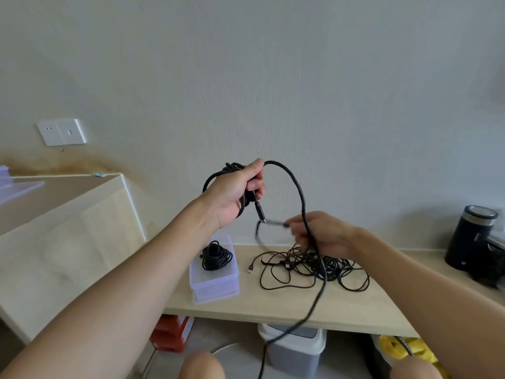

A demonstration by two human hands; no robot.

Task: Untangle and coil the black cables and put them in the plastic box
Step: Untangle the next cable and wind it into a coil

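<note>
My left hand (237, 191) is raised above the desk and grips a partly wound coil of thick black cable (218, 175), with one plug end hanging below the fingers. The same cable arcs over to my right hand (322, 232), which holds it loosely and pinches a blurred cable end. From there the cable drops past the desk edge toward the floor. A clear plastic box (214, 280) on the desk holds one coiled black cable (216, 257). A tangle of thin black cables (311, 269) lies on the desk to the right of the box.
The light wooden desk (273, 307) runs along the wall. A dark cylindrical appliance (468, 237) stands at its right end. A taller cabinet (62, 214) is on the left. Under the desk are a grey bin (296, 348), red boxes (172, 335) and a yellow bag (410, 348).
</note>
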